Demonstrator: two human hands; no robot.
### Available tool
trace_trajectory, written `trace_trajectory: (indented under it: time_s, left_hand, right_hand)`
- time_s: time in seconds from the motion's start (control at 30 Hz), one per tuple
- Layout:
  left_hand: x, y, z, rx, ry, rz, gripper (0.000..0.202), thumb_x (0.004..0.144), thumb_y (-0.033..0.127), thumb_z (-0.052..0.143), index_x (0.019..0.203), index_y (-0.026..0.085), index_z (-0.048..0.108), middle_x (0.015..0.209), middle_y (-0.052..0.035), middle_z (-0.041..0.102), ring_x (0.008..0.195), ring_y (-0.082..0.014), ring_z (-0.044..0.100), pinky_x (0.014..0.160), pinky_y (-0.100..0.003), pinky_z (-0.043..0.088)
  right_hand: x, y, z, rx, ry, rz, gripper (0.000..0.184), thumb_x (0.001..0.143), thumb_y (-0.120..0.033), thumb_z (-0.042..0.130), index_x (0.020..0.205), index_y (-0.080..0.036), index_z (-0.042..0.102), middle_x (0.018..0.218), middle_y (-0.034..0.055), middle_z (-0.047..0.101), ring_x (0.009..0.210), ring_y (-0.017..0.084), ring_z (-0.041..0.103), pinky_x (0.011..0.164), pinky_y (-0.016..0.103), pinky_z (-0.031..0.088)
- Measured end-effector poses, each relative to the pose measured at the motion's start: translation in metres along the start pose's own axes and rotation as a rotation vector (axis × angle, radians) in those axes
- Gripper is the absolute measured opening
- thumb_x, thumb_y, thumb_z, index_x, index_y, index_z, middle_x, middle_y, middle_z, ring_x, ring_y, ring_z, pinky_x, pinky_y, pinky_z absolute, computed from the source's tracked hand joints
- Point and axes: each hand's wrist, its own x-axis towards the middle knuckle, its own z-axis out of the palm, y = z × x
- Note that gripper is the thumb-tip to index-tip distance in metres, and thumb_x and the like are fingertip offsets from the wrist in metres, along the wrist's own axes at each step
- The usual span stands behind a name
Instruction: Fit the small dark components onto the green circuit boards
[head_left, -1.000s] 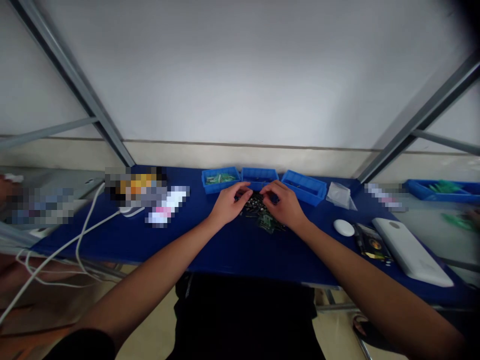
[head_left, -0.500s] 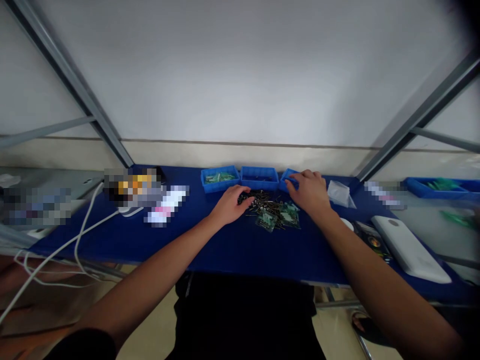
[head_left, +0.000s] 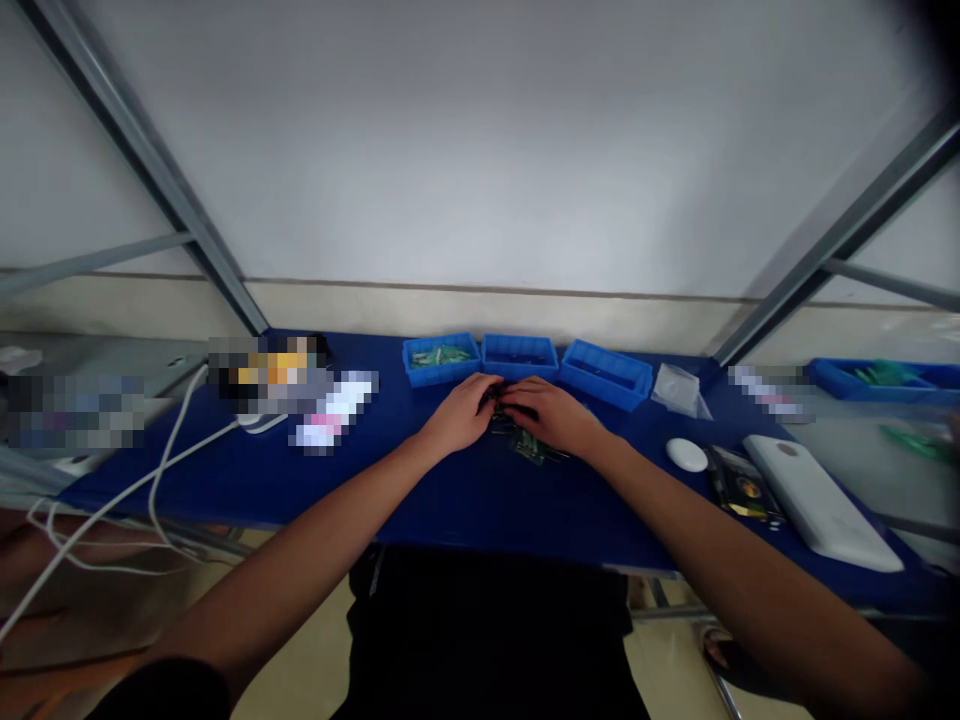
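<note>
On the blue table, my left hand (head_left: pixel 459 413) curves round the left side of a heap of small screw-like metal pieces (head_left: pixel 555 456). Dark bits show between its thumb and fingers, too small to name. My right hand (head_left: pixel 553 414) lies over the heap with fingers bent inward, its tips close to those of the left hand. What it pinches, if anything, is hidden. Below the right hand a small clear bag with green contents (head_left: pixel 529 446) pokes out. Most of the heap is covered by the hands.
Behind the hands stand three blue bins: the left bin (head_left: pixel 442 377) with green-and-white packets, the middle bin (head_left: pixel 519 370) and the right bin (head_left: pixel 604 388). Rightward lie a plastic bag (head_left: pixel 677 388), a round white case (head_left: pixel 686 455), a black packet (head_left: pixel 742 482) and a white power bank (head_left: pixel 821 505). White cables (head_left: pixel 161 470) run at left.
My right hand has moved left and toward me, from the right bin onto the heap beside my left hand. The right bin and white case are uncovered. My left hand has barely moved.
</note>
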Motion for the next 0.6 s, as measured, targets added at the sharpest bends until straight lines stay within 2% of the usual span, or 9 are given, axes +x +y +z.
trace_trajectory:
  time_s: [0.13, 0.27, 0.43, 0.6]
  left_hand:
    - [-0.0002, 0.0, 0.0001, -0.021, -0.006, -0.003, 0.041, 0.099, 0.01, 0.056, 0.14, 0.018, 0.062, 0.134, -0.0135, 0.068, 0.124, -0.0257, 0.069, 0.115, -0.046, 0.055]
    - [0.001, 0.0039, -0.0031, 0.003, -0.011, 0.011, 0.037, 0.099, 0.01, 0.058, 0.134, 0.018, 0.066, 0.132, -0.0133, 0.07, 0.124, -0.0266, 0.069, 0.114, -0.047, 0.054]
    - [0.0026, 0.0077, -0.006, 0.017, -0.035, 0.024, 0.031, 0.098, 0.011, 0.06, 0.125, 0.02, 0.071, 0.122, -0.0098, 0.075, 0.116, -0.0254, 0.072, 0.108, -0.045, 0.057]
    - [0.0022, 0.0084, -0.0058, 0.01, -0.032, 0.012, 0.032, 0.096, 0.012, 0.064, 0.126, 0.021, 0.072, 0.124, -0.0091, 0.076, 0.117, -0.0258, 0.072, 0.107, -0.045, 0.057]
  right_hand:
    - [-0.0003, 0.0027, -0.0019, -0.014, 0.008, 0.046, 0.022, 0.099, -0.014, 0.067, 0.114, -0.025, 0.078, 0.114, 0.0062, 0.081, 0.107, 0.026, 0.073, 0.102, 0.047, 0.055]
    - [-0.0018, 0.0033, 0.0016, -0.027, 0.055, 0.139, 0.016, 0.093, -0.011, 0.072, 0.103, -0.022, 0.077, 0.1, 0.0062, 0.08, 0.096, 0.025, 0.07, 0.093, 0.044, 0.056]
    - [-0.0012, 0.0026, 0.0061, -0.006, 0.074, 0.192, 0.014, 0.091, -0.012, 0.075, 0.1, -0.023, 0.077, 0.096, 0.0055, 0.08, 0.097, 0.026, 0.069, 0.09, 0.042, 0.057]
    - [0.0002, -0.0016, 0.0037, -0.001, 0.14, 0.244, 0.016, 0.089, -0.009, 0.074, 0.092, -0.025, 0.076, 0.092, 0.003, 0.08, 0.097, 0.026, 0.07, 0.088, 0.041, 0.058]
